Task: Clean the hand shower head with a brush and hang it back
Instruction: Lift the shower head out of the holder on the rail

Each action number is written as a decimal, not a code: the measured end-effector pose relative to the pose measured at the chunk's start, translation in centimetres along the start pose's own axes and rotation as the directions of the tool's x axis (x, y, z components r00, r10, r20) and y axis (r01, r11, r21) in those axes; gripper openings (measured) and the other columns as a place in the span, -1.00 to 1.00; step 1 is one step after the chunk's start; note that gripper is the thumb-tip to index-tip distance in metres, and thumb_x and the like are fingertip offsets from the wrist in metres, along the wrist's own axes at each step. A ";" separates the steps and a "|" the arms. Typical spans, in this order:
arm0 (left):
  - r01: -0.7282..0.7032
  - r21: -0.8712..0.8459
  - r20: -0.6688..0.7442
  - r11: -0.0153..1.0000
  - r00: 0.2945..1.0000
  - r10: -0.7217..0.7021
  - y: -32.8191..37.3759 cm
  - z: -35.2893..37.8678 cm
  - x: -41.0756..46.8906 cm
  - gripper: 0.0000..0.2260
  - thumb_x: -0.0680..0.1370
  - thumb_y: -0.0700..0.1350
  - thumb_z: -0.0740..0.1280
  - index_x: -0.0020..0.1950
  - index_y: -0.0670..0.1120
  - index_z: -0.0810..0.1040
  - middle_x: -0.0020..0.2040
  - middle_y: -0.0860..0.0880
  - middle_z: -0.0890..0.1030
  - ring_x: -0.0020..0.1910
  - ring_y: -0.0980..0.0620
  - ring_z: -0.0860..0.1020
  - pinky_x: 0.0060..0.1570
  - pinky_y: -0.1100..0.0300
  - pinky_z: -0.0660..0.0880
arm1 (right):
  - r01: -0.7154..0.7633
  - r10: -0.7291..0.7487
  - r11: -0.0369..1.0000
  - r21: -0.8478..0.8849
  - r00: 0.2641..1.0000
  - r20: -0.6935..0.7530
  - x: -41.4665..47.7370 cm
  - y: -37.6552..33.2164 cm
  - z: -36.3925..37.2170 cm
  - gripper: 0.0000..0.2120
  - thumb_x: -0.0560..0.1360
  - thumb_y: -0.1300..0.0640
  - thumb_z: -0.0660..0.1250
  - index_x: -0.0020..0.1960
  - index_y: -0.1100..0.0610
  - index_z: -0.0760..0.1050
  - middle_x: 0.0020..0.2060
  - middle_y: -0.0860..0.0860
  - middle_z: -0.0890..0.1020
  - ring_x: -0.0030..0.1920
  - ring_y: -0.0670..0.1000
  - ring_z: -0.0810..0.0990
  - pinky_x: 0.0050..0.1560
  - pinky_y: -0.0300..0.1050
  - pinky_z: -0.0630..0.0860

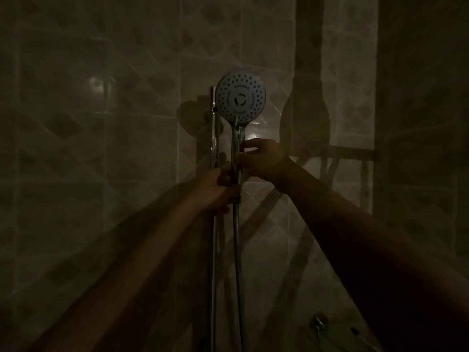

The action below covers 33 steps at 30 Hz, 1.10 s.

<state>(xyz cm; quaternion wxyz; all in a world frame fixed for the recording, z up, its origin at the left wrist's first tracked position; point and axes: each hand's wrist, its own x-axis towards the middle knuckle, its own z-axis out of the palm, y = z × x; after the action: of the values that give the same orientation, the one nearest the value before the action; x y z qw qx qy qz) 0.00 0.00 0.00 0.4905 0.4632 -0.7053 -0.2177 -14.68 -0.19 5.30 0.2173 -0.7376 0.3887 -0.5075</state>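
Observation:
The hand shower head stands upright in dim light, its round spray face with many nozzle holes turned toward me. Its chrome handle runs down beside the vertical wall rail. My right hand pinches the handle from the right, just below the head. My left hand grips lower, where the handle meets the holder on the rail; the holder itself is hidden by the fingers. The metal hose hangs straight down from the handle. No brush is visible.
A tiled wall fills the view, with a shiny reflection near the handle. A dark shelf or rack sits on the wall to the right. A chrome tap fitting shows at the lower right.

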 end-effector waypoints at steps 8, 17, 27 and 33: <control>-0.024 0.022 -0.007 0.999 1.000 0.025 -0.6 0.7 2.2 -0.63 0.62 -0.16 0.32 0.42 -0.15 0.40 -0.10 0.00 0.60 -0.27 -0.03 0.67 -0.51 0.25 0.59 | 0.065 -0.063 0.996 0.063 0.998 -0.030 1.7 -0.4 1.0 -0.72 0.58 0.22 0.36 0.28 0.21 0.48 -0.04 0.11 0.64 -0.11 0.04 0.66 -0.01 -0.04 0.65; -0.074 -0.077 -0.107 0.994 0.992 0.066 2.1 0.4 1.7 -0.63 0.57 -0.11 0.41 0.36 -0.07 0.47 0.14 -0.11 0.65 -0.01 -0.09 0.68 -0.14 0.01 0.67 | 0.137 -0.133 0.988 0.073 0.990 -0.056 1.2 -3.3 -0.7 -0.73 0.59 0.23 0.35 0.26 0.07 0.44 -0.01 0.12 0.64 0.00 0.11 0.68 0.12 0.09 0.65; -0.246 -0.123 0.029 0.961 0.968 0.251 9.3 5.9 -2.7 -0.68 0.56 -0.16 0.41 0.28 0.04 0.49 -0.10 0.01 0.67 -0.40 0.07 0.61 -0.60 0.30 0.45 | 0.077 -0.076 0.997 0.003 0.988 -0.137 -5.4 -5.3 -9.8 -0.67 0.57 0.22 0.38 0.32 0.15 0.47 0.04 0.14 0.62 0.02 0.13 0.68 0.05 0.11 0.68; -0.228 -0.191 0.163 0.955 0.952 0.260 12.5 12.5 -7.2 -0.72 0.55 -0.13 0.44 0.23 -0.08 0.52 -0.05 -0.08 0.67 -0.53 0.16 0.60 -0.61 0.32 0.45 | 0.060 -0.071 0.994 -0.090 0.991 -0.116 -13.3 -4.1 -16.2 -0.70 0.59 0.12 0.36 0.31 0.12 0.48 0.00 0.19 0.69 0.00 0.18 0.72 0.05 0.12 0.69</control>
<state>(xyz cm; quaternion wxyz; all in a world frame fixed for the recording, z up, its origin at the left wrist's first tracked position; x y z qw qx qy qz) -16.07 10.39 0.68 0.4834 0.3066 -0.7787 -0.2569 -30.53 14.07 6.81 0.1449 -0.7271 0.3981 -0.5402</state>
